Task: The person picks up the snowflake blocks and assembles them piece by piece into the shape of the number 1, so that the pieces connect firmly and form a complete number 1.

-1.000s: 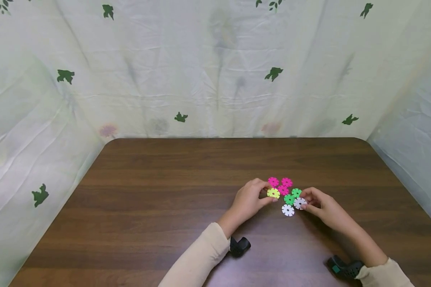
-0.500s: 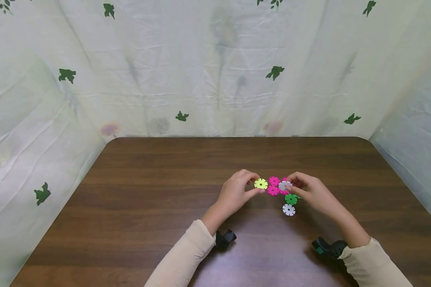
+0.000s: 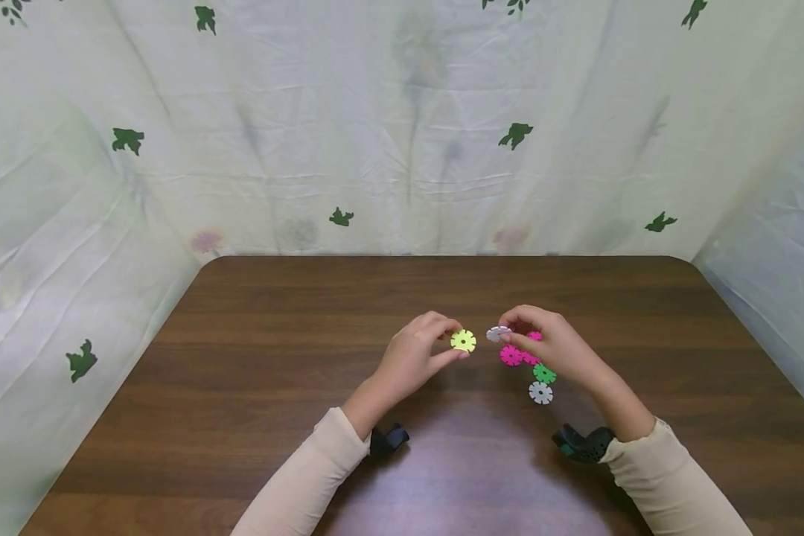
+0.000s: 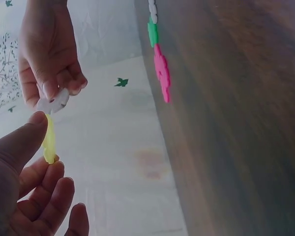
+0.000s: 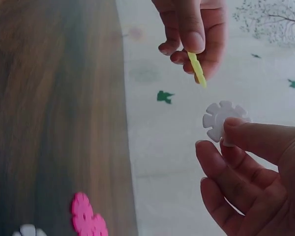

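My left hand point(image 3: 412, 353) pinches a yellow notched disc point(image 3: 463, 341) between thumb and fingers, held up off the table. Facing it, my right hand point(image 3: 554, 342) pinches a white notched disc point(image 3: 498, 333), tilted so it looks narrow in the head view. A small gap parts the two discs in the head and right wrist views; the yellow disc point(image 5: 197, 70) is seen edge-on there, the white disc point(image 5: 221, 120) nearly face-on. Pink discs point(image 3: 511, 355) lie on the table partly under the right hand, with a green disc point(image 3: 545, 373) and another white disc point(image 3: 540, 393) nearer me.
The brown wooden table point(image 3: 275, 387) stretches out on all sides of the hands. Behind it hangs a pale cloth point(image 3: 375, 134) with green leaf shapes. A black wrist camera point(image 3: 388, 439) sits under the left wrist, another camera point(image 3: 581, 443) under the right.
Both hands have moved left and slightly away, carrying the yellow and white discs off the cluster. The white disc has come closer to the yellow one and tilted.
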`<state>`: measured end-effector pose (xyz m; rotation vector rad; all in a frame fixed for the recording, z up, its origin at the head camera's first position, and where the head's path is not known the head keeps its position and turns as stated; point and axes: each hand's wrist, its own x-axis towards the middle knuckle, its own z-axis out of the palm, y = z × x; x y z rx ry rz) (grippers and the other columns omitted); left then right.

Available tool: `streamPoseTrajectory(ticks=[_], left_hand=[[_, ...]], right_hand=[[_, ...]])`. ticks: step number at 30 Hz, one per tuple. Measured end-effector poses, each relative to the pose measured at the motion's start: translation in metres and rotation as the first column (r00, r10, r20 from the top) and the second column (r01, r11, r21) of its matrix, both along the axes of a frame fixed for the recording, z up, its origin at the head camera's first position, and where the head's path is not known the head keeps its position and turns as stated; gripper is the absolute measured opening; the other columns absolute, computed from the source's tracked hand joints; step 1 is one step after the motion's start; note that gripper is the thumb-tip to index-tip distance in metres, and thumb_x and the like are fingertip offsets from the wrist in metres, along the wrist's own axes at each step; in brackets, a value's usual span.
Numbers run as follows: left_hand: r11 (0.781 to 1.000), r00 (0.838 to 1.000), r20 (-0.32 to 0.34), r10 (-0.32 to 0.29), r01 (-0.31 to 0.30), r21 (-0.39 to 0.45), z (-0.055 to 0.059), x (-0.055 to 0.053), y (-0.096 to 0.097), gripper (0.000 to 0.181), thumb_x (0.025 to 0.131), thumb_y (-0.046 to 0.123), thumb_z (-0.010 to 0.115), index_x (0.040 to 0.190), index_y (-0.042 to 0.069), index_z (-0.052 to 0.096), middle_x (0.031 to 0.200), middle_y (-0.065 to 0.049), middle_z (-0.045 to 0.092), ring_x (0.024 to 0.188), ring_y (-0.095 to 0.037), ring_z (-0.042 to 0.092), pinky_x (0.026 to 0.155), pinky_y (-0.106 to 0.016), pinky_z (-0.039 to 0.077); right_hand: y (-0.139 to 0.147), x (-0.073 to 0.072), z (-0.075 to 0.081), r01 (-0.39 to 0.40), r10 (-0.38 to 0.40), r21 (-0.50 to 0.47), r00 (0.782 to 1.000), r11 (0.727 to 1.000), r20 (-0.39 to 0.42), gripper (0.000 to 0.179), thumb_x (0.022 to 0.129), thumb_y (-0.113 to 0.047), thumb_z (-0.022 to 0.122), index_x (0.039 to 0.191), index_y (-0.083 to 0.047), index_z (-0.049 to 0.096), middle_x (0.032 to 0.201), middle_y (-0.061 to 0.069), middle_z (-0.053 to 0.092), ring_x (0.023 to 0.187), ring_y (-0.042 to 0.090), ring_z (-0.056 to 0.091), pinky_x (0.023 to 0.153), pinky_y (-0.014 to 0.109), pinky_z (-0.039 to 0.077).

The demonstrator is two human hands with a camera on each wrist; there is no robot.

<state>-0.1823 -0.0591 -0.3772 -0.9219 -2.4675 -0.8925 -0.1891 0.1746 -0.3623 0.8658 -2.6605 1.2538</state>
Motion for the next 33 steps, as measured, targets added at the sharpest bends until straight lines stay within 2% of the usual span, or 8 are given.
streamPoseTrajectory(ticks=[7,11,15,18,22,26,29,33], left_hand=[[0.999,0.998,-0.045,-0.047,0.046,-0.004,-0.002,0.006,-0.006,0.030,0.073,0.024,0.075,0.097,0.010,0.064,0.091,0.004,0.058,0.081,-0.009,0.053,0.069,-0.021,0.044],[0.997,0.996,-0.046,-0.077,0.078,0.023,-0.004,0.007,-0.007,0.029,0.073,0.022,0.075,0.097,0.009,0.063,0.091,0.003,0.057,0.081,-0.010,0.054,0.070,-0.020,0.044],[0.990,0.992,-0.013,-0.123,0.124,0.067,-0.007,0.007,-0.006,0.028,0.074,0.019,0.074,0.098,0.008,0.063,0.091,0.003,0.058,0.082,-0.011,0.056,0.072,-0.021,0.045],[0.976,0.982,0.065,-0.179,0.168,0.140,-0.008,0.007,-0.005,0.028,0.075,0.015,0.073,0.099,0.006,0.062,0.088,0.001,0.060,0.077,-0.010,0.057,0.070,-0.022,0.048],[0.944,0.947,0.224,-0.231,0.162,0.286,-0.008,0.008,-0.004,0.029,0.075,0.010,0.072,0.101,0.003,0.062,0.083,-0.001,0.062,0.071,-0.008,0.056,0.065,-0.022,0.049],[0.892,0.887,0.366,-0.281,0.101,0.441,-0.007,0.010,-0.003,0.030,0.074,0.006,0.072,0.102,0.000,0.062,0.082,-0.005,0.063,0.070,-0.010,0.057,0.064,-0.024,0.050],[0.844,0.845,0.416,-0.337,0.075,0.532,-0.006,0.011,-0.001,0.029,0.074,0.000,0.070,0.102,-0.004,0.062,0.086,-0.012,0.064,0.071,-0.011,0.058,0.066,-0.026,0.050],[0.802,0.818,0.420,-0.393,0.082,0.591,0.002,0.016,0.001,0.028,0.075,-0.007,0.067,0.101,-0.011,0.059,0.089,-0.020,0.062,0.072,-0.012,0.059,0.067,-0.028,0.051]], right_hand=[[-0.012,0.003,-0.003,-0.046,0.047,-0.054,0.999,0.997,0.014,0.013,0.080,-0.012,0.068,0.091,-0.013,0.062,0.087,-0.005,0.058,0.076,0.012,0.056,0.067,0.030,0.049],[-0.016,0.005,-0.005,-0.071,0.072,-0.065,0.997,0.995,0.001,0.013,0.079,-0.012,0.068,0.091,-0.015,0.062,0.086,-0.006,0.058,0.073,0.011,0.056,0.059,0.028,0.049],[-0.018,0.005,-0.007,-0.092,0.089,-0.081,0.995,0.992,-0.038,0.015,0.078,-0.009,0.069,0.090,-0.015,0.062,0.084,-0.006,0.057,0.068,0.011,0.055,0.052,0.028,0.047],[-0.019,0.006,-0.008,-0.101,0.095,-0.099,0.993,0.990,-0.065,0.015,0.077,-0.008,0.069,0.090,-0.014,0.064,0.083,-0.007,0.059,0.068,0.011,0.055,0.053,0.029,0.047],[-0.019,0.007,-0.008,-0.097,0.086,-0.120,0.991,0.988,-0.098,0.015,0.077,-0.008,0.069,0.090,-0.013,0.066,0.085,-0.006,0.062,0.070,0.010,0.056,0.057,0.030,0.049],[-0.020,0.009,-0.007,-0.079,0.061,-0.138,0.990,0.987,-0.126,0.016,0.075,-0.006,0.070,0.089,-0.012,0.067,0.085,-0.005,0.063,0.068,0.010,0.056,0.057,0.030,0.049],[-0.021,0.010,-0.006,-0.063,0.044,-0.146,0.991,0.987,-0.130,0.017,0.073,-0.005,0.071,0.088,-0.011,0.068,0.083,-0.004,0.064,0.065,0.010,0.055,0.055,0.027,0.048],[-0.025,0.015,0.000,-0.069,0.044,-0.170,0.988,0.983,-0.145,0.017,0.070,0.002,0.071,0.086,-0.006,0.068,0.078,0.000,0.064,0.061,0.011,0.053,0.051,0.023,0.045]])
